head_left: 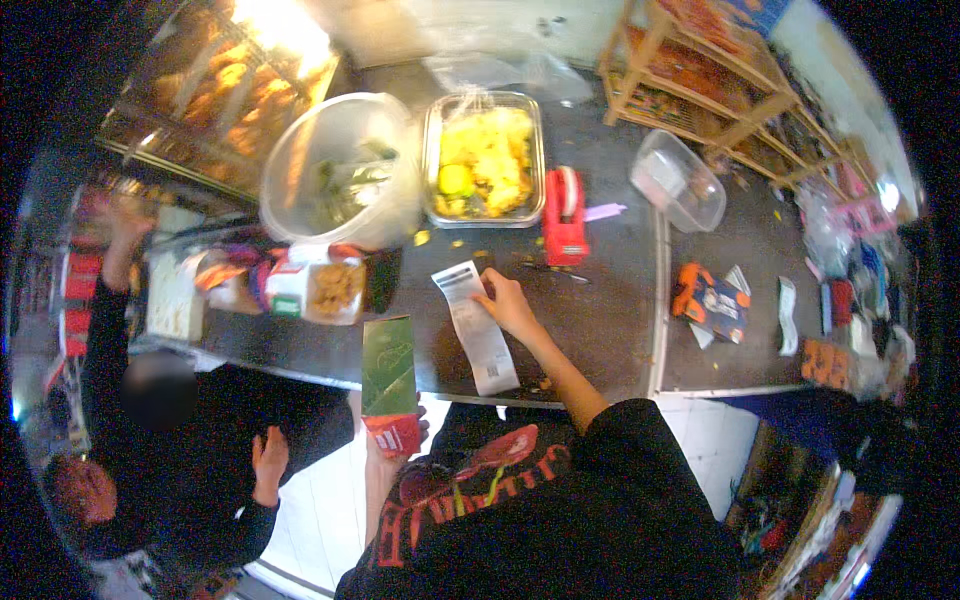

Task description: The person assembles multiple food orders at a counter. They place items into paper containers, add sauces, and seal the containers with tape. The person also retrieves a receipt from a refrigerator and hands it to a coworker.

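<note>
My right hand pinches the upper edge of a long white paper receipt over the dark counter. Below and left of it, my left hand grips a flat-looking green and red carton upright by its red lower end; its fingers wrap the right edge. Beyond the receipt stands a clear plastic container of yellow food with a round green piece in it. Right of that lies a red stapler-like tool beside a small lilac strip.
A large translucent tub with leaves, a bag of brown snacks and a lit food case are at left. Rightward are an empty clear tub, an orange-black packet and a wooden rack. A co-worker's hand is at lower left.
</note>
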`<state>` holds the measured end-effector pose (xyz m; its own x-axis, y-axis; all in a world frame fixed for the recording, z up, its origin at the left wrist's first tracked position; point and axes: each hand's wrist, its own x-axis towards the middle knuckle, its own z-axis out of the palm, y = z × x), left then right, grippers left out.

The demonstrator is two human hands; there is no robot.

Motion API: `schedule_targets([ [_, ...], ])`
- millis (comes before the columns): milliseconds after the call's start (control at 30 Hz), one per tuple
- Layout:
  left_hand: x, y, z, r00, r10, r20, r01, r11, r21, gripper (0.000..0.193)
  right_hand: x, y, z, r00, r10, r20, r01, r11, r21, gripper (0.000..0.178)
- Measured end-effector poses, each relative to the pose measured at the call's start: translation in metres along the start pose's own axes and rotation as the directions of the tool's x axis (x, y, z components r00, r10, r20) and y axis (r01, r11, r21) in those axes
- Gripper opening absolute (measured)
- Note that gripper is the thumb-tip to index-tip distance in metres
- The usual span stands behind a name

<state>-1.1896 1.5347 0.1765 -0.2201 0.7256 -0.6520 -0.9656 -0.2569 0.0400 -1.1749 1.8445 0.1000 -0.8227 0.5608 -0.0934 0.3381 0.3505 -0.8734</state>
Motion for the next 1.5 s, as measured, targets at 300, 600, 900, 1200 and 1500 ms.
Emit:
schedule_targets([
  [300, 0.096, -0.053, 0.138, 0.946, 0.173, -0.274, 0.051, 0.757, 0.652, 0.046, -0.04, 0.12, -0.215, 0.908, -0.046, -0.416, -0.148, 0.895, -0.422, 0.032],
  [600, 0.283, -0.175, 0.155, 0.923, 0.353, 0.154, -0.191, 0.074, 0.979, 0.078, -0.072, 0.13, -0.298, 0.863, 0.243, -0.443, -0.244, 0.968, 0.056, 0.029],
  [900, 0.175, -0.044, 0.069, 0.555, 0.812, 0.18, -0.24, -0.051, 0.969, 0.026, -0.054, 0.025, -0.238, 1.0, 0.02, -0.007, -0.02, 0.999, 0.044, 0.016],
  [1200, 0.078, 0.211, 0.054, -0.053, 0.904, 0.423, -0.383, -0.41, 0.828, 0.038, 0.048, -0.14, 0.108, 0.882, -0.009, 0.472, -0.194, 0.904, 0.38, 0.047],
  [1500, 0.03, 0.23, 0.104, 0.699, 0.62, 0.356, -0.538, 0.128, 0.833, 0.042, 0.028, -0.118, 0.138, 0.973, -0.156, 0.17, 0.136, 0.983, 0.121, 0.021],
])
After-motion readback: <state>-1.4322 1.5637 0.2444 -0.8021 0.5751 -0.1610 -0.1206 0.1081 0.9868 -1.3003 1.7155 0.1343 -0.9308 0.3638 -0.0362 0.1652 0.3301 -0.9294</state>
